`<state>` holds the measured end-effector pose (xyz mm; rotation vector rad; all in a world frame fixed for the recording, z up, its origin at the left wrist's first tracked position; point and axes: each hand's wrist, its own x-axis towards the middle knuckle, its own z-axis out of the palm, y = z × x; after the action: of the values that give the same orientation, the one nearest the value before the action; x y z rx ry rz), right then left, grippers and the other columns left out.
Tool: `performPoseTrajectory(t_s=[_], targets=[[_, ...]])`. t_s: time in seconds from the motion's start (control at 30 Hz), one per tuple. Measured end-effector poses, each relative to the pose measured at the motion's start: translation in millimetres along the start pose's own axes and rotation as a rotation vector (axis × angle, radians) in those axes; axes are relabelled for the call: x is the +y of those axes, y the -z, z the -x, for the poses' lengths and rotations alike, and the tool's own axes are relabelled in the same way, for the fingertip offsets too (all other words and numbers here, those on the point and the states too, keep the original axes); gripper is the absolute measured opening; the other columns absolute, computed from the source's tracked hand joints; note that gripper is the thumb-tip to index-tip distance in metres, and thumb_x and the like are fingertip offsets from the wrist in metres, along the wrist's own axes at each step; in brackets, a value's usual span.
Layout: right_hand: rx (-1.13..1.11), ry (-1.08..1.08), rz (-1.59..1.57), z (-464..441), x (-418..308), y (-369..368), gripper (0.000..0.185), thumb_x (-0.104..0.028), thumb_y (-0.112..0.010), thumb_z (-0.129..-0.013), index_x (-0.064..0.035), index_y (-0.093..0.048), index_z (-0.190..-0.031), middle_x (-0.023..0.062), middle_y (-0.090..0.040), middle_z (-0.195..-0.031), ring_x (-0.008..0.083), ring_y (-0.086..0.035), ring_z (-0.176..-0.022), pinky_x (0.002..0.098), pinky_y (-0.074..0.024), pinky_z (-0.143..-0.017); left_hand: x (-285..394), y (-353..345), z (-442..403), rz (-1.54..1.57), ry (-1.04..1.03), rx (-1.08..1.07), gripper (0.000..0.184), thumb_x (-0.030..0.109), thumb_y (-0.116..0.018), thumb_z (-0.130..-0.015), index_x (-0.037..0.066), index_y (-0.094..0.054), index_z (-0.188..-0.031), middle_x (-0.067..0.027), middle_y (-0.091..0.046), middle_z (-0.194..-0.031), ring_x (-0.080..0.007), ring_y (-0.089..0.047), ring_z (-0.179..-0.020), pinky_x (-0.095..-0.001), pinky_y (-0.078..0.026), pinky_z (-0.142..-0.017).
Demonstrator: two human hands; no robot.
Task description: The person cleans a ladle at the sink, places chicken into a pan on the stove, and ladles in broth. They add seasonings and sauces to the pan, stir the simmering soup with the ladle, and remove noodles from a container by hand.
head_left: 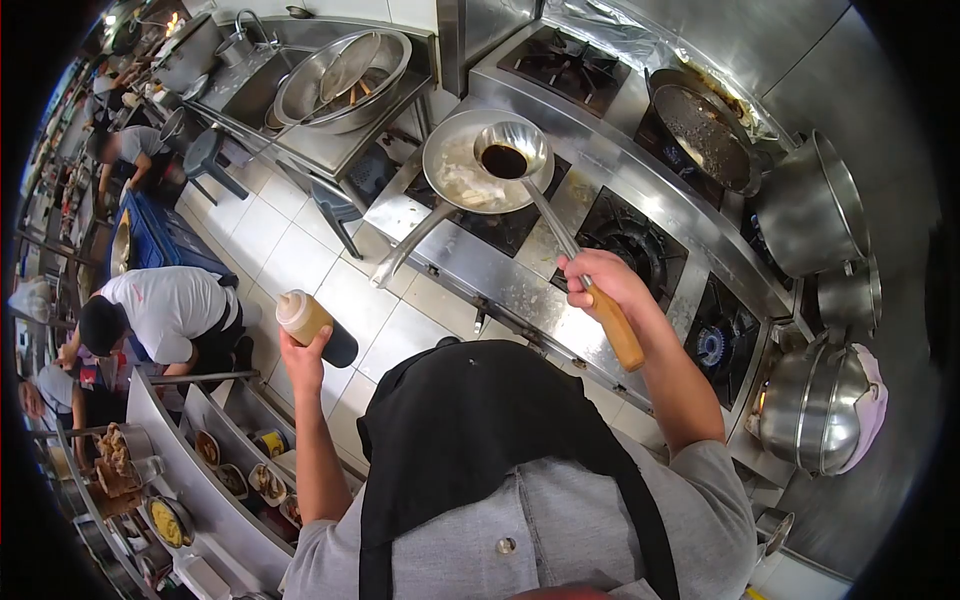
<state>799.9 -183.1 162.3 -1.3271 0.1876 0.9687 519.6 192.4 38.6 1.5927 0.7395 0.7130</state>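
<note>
My right hand (608,283) is closed round the wooden handle (615,330) of a metal ladle (530,137). Dark liquid (503,161) lies in the ladle's bowl, which is above the right part of a frying pan (466,183). Pale food in liquid shows in the pan, which rests on the left front burner with its handle (412,245) pointing toward the lower left. Away from the stove, my left hand (303,350) grips a squeeze bottle (318,325) with a pale cap and dark contents, tilted over the floor side.
A wok (703,137) sits on the back burners, and large pots (812,205) line the right side. A lit burner (711,345) shows a blue flame. Left are a steel bowl (343,85), stools (207,160), ingredient shelves (215,440) and a bending person (165,310).
</note>
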Motion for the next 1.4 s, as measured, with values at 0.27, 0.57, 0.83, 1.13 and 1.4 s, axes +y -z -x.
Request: performPoseTrajectory(t_s=[0.27,0.57,0.83,1.13,1.4], targets=[[-0.080,-0.165,-0.261,-4,-35,-15,0.012,0.004,-0.057,-0.083,0.0030,-0.047,-0.090,0.0106,-0.050,-0.104,0.0117,-0.045,-0.051,0.0232,-0.0396,-0.040,-9,3,-11,-0.072,-0.004,-0.002,0.059,0.007,-0.077,-0.074,0.001,-0.051,-0.126,-0.0085,-0.061,-0.112,-0.0191,-0.061,-0.102,-0.0321,-0.048,-0.091],[-0.110,-0.195,-0.124,-16,-49,-14,0.020,-0.005,-0.058,-0.084,0.0016,-0.048,-0.100,0.0059,-0.052,-0.077,0.0092,-0.047,-0.051,0.0210,-0.0383,-0.043,-25,11,-15,-0.017,0.062,0.010,0.058,0.004,-0.076,-0.074,0.001,-0.050,-0.126,-0.0084,-0.062,-0.112,-0.0188,-0.062,-0.102,-0.0325,-0.049,-0.091],[-0.008,-0.149,0.106,-14,-51,-25,0.013,-0.012,-0.060,-0.086,-0.0023,-0.053,-0.092,0.0045,-0.051,-0.071,0.0102,-0.048,-0.054,0.0239,-0.0395,-0.045,-20,13,-21,-0.003,0.026,-0.001,0.056,0.004,-0.075,-0.075,0.001,-0.051,-0.125,-0.0079,-0.062,-0.110,-0.0180,-0.062,-0.098,-0.0312,-0.050,-0.088],[0.064,0.045,0.132,-43,-17,-10,0.013,-0.009,-0.062,-0.086,-0.0023,-0.051,-0.082,0.0082,-0.051,-0.071,0.0151,-0.049,-0.057,0.0277,-0.0425,-0.045,-27,13,-30,0.000,0.048,-0.015,0.058,0.006,-0.078,-0.074,0.001,-0.050,-0.126,-0.0079,-0.062,-0.111,-0.0180,-0.062,-0.098,-0.0312,-0.050,-0.088],[0.097,0.025,0.333,-52,-3,-3,0.016,-0.013,-0.061,-0.086,-0.0010,-0.051,-0.081,0.0077,-0.051,-0.071,0.0152,-0.049,-0.052,0.0285,-0.0452,-0.047,-19,6,-39,0.012,0.040,-0.030,0.057,0.004,-0.077,-0.074,0.001,-0.051,-0.125,-0.0079,-0.062,-0.110,-0.0173,-0.062,-0.098,-0.0301,-0.050,-0.086]])
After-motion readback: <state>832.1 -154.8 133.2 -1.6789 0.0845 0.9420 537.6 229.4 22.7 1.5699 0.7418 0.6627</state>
